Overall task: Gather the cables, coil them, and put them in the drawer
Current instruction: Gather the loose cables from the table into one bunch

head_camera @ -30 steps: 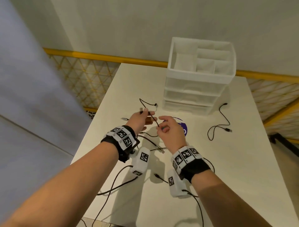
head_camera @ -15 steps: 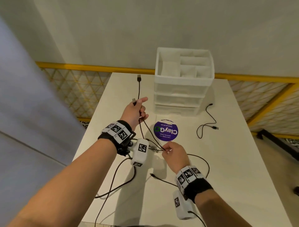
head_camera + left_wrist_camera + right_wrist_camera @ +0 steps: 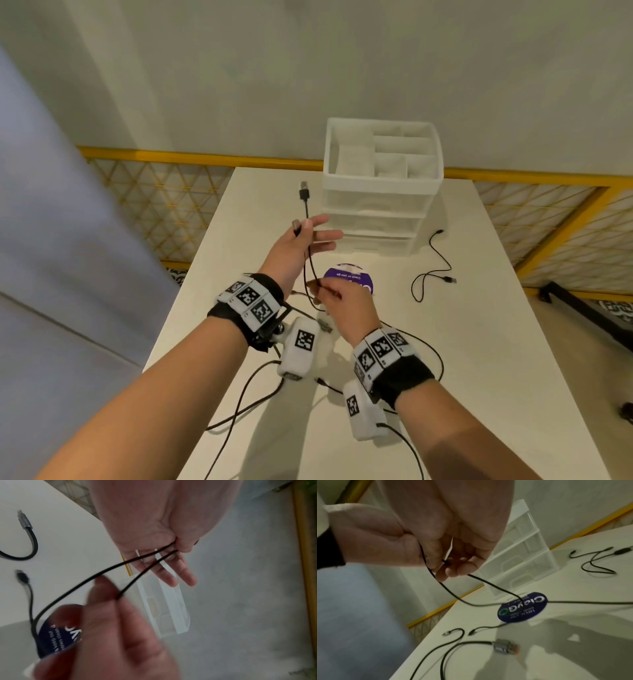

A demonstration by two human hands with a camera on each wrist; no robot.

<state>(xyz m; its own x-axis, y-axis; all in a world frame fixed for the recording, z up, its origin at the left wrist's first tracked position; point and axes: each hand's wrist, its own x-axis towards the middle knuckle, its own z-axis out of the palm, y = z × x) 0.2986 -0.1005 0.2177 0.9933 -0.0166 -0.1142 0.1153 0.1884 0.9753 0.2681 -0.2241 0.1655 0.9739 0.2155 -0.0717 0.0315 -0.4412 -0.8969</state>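
A thin black cable (image 3: pixel 310 263) hangs between my hands above the white table (image 3: pixel 479 342). My left hand (image 3: pixel 301 231) pinches two strands of it between thumb and forefinger, other fingers straight; its USB plug (image 3: pixel 304 192) sticks up above. My right hand (image 3: pixel 319 286) pinches the same cable lower down. The left wrist view shows both strands (image 3: pixel 102 573) running from my left hand (image 3: pixel 178 546) to my blurred right hand (image 3: pixel 118 599). A second black cable (image 3: pixel 432 270) lies loose at the right. The white drawer unit (image 3: pixel 380 219) stands behind, drawers closed.
A round purple sticker (image 3: pixel 346 275) lies on the table in front of the drawer unit. More loose cable ends and a grey connector (image 3: pixel 501 645) lie near the table's left edge. A yellow railing (image 3: pixel 205 159) runs behind the table.
My right hand first slid down the cable away from the left hand, then came back up toward it. The left hand lifted its end and now holds it raised.
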